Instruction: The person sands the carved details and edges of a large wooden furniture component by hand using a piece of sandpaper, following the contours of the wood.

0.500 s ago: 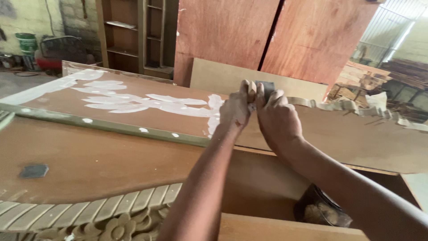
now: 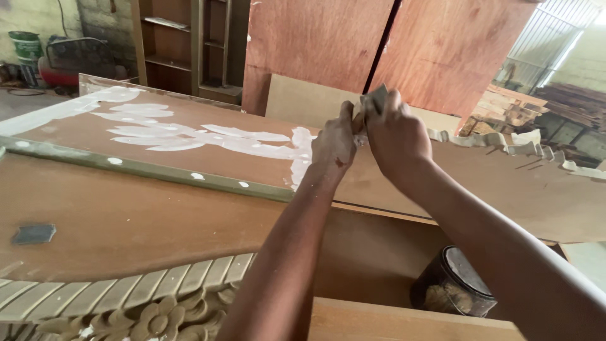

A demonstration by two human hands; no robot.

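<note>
At frame centre-top: left hand (image 2: 334, 146) and right hand (image 2: 396, 134) pressed together, both clamped on a small pad (image 2: 374, 101), likely sandpaper or a putty wad, at the carved edge of the panel (image 2: 505, 189). Fingers curled tight, only a grey-tan corner of the pad showing above the knuckles. Probably light, thin, flexible; easy to crumple, needs a firm pinch along its folded edge, may slip if dusty. Panel itself stiff, large, likely heavy; scalloped trim (image 2: 524, 146) at right looks fragile, best gripped on the flat face or long straight edge. White filler smears (image 2: 189, 136) across the upper left of the panel, white dots along the green strip (image 2: 145, 169). Small grey block (image 2: 33, 233) at far left, well apart from the hands. Dark tin (image 2: 456, 283) at lower right, below the right forearm. Carved floral piece (image 2: 139, 309) at bottom left. Plywood sheets (image 2: 391, 44) upright behind.
</note>
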